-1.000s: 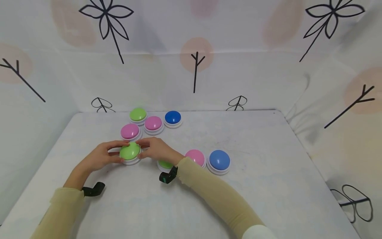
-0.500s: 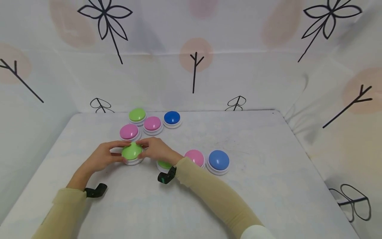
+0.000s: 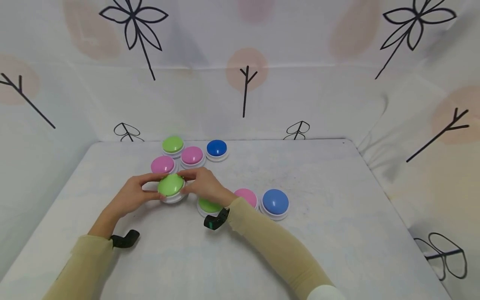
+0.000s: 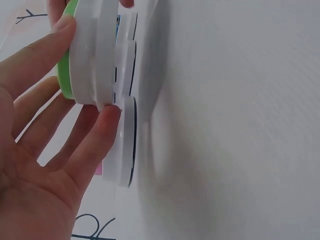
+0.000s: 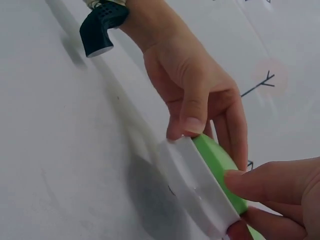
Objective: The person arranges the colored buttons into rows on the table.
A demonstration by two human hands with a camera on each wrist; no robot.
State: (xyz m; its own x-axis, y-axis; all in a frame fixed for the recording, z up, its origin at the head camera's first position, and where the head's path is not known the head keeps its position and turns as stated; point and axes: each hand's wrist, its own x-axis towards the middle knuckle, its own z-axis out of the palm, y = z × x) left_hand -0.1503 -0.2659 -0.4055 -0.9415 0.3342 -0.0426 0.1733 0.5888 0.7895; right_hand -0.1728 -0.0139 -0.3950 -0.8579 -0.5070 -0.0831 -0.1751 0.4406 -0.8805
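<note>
Both hands hold a green push button (image 3: 170, 186) with a white round base, one from each side. My left hand (image 3: 132, 195) grips its left side, thumb and fingers on the rim. From the right, my right hand (image 3: 205, 184) pinches the opposite side. In the left wrist view the button's white base (image 4: 95, 55) is raised above the table, its shadow apart from it. A pink button (image 3: 163, 165) sits just behind the held one. Part of another green button (image 3: 208, 206) shows under my right wrist.
Behind stand a green button (image 3: 173, 145), a second pink button (image 3: 192, 155) and a dark blue button (image 3: 216, 148). Right of my right wrist are a partly covered pink button (image 3: 246, 197) and a blue button (image 3: 275, 202). A patterned cloth (image 3: 210, 96) hangs behind the white table (image 3: 337, 233).
The held green button has moved to the right and has come up off the table, with both hands moving along with it. The other buttons have stayed in place.
</note>
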